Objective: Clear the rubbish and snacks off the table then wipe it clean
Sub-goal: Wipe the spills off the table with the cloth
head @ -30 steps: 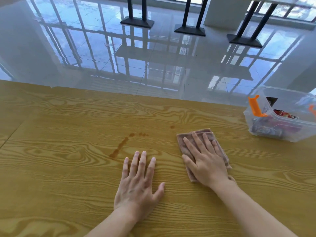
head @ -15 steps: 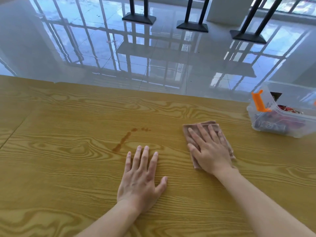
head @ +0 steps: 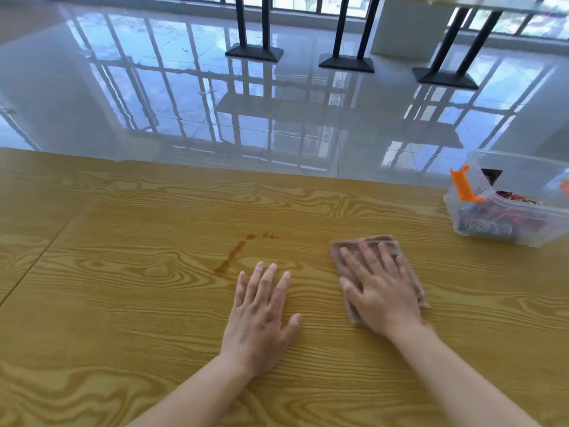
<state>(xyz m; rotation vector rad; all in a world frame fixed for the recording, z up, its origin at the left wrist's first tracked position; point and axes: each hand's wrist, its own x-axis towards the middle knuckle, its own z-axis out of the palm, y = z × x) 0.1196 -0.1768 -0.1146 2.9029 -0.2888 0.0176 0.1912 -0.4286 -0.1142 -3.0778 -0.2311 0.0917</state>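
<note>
My right hand lies flat, fingers spread, pressing a folded brown cloth onto the wooden table. My left hand rests flat on the bare wood just left of it, holding nothing. A reddish-brown streak of spilled liquid with a few drops beside it marks the table just beyond my left fingertips, left of the cloth.
A clear plastic box with orange latches stands at the table's right edge, with snack wrappers inside. Beyond the far table edge is a glossy tiled floor with black table legs.
My right hand and the cloth have slid slightly forward and to the right, away from the stain. My left hand has stayed flat in place.
</note>
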